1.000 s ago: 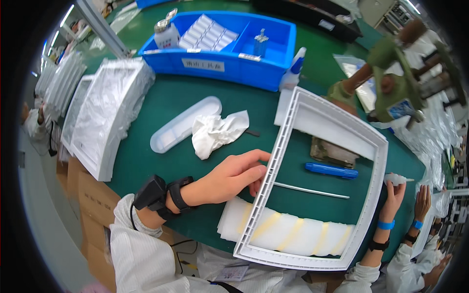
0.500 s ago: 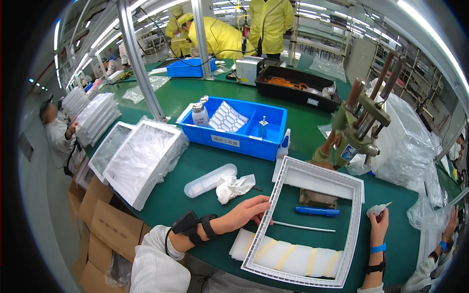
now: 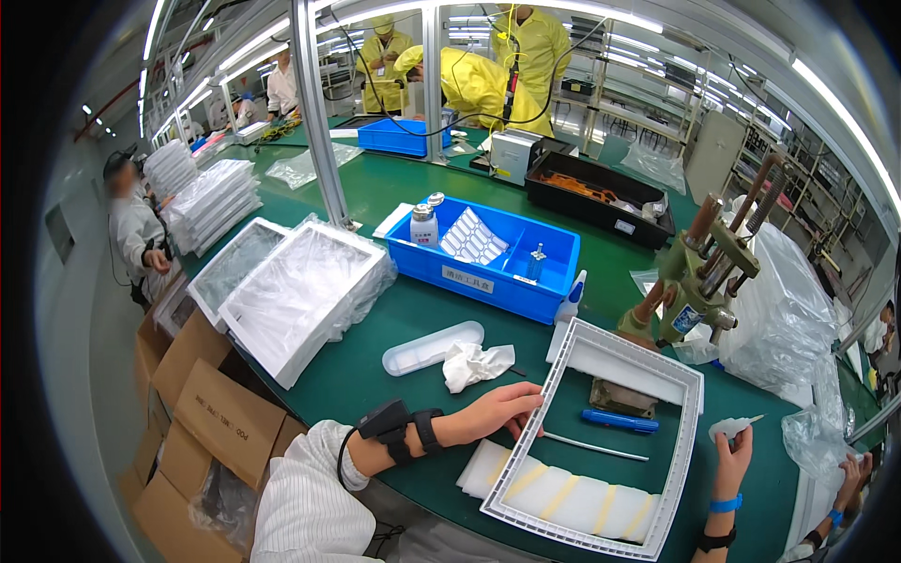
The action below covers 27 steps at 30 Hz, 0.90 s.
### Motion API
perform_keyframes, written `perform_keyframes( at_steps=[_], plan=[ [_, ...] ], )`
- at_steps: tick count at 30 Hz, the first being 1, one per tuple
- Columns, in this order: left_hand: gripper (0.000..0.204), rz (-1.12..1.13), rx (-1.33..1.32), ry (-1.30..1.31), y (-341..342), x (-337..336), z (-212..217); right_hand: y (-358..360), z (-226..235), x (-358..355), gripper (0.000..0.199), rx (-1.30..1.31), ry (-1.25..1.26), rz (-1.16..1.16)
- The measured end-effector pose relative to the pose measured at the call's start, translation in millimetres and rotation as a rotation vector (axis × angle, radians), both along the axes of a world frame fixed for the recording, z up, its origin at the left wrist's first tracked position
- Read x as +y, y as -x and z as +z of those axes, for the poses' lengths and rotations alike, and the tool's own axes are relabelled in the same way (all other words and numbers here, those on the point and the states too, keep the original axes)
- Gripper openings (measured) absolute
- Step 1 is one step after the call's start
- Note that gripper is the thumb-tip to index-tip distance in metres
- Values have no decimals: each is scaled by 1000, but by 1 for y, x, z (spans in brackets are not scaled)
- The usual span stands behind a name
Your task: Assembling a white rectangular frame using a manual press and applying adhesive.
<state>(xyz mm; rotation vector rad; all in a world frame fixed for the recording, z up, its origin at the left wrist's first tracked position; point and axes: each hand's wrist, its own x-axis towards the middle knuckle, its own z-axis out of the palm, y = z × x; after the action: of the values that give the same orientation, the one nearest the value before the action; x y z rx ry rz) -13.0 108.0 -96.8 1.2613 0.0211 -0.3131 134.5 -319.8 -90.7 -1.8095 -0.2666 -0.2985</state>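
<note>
My left hand (image 3: 511, 410) pinches the left side of a white rectangular plastic frame (image 3: 683, 447), which is tilted and has slotted rails. Its far end rests on a white foam strip (image 3: 601, 364), and its near end lies over a foam pad (image 3: 544, 493) with yellow tape bands. Through the opening show a blue marker pen (image 3: 619, 421), a thin white rod (image 3: 596, 447) and part of a metal base (image 3: 621, 398). To the right of the frame, my right hand (image 3: 735, 462) has its fingers closed on a small translucent needle-tip bottle (image 3: 728, 428).
A blue divided bin (image 3: 483, 279) holds metal-capped bottles. Nearby lie a clear plastic case (image 3: 432, 348) and crumpled tissue (image 3: 477, 366). A green hand press (image 3: 690, 291) stands far right, wrapped frames (image 3: 305, 291) at left, cartons (image 3: 221, 413) below. Another person's hand (image 3: 849, 483) is at right.
The whole view has shifted, so the bench things sit farther right and slightly lower. Both hands keep their holds on the frame and the bottle.
</note>
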Motion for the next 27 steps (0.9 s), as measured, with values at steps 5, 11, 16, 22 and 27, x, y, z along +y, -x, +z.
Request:
perform_keyframes(
  at_steps=[5,11,16,22,27],
  plan=[
    [35,5,-38,7,-10,-3,-8,33,54,45,35,58,64,227],
    [38,42,38,1,-8,3,7,47,77,128,31,81,467,588],
    [41,29,23,5,-9,0,4,42,52,159,31,89,590,693],
    [37,-7,7,6,-2,0,-1,43,47,169,31,76,615,685],
    [37,-15,-7,-9,-3,1,0,38,42,168,29,-35,681,654]
  ],
)
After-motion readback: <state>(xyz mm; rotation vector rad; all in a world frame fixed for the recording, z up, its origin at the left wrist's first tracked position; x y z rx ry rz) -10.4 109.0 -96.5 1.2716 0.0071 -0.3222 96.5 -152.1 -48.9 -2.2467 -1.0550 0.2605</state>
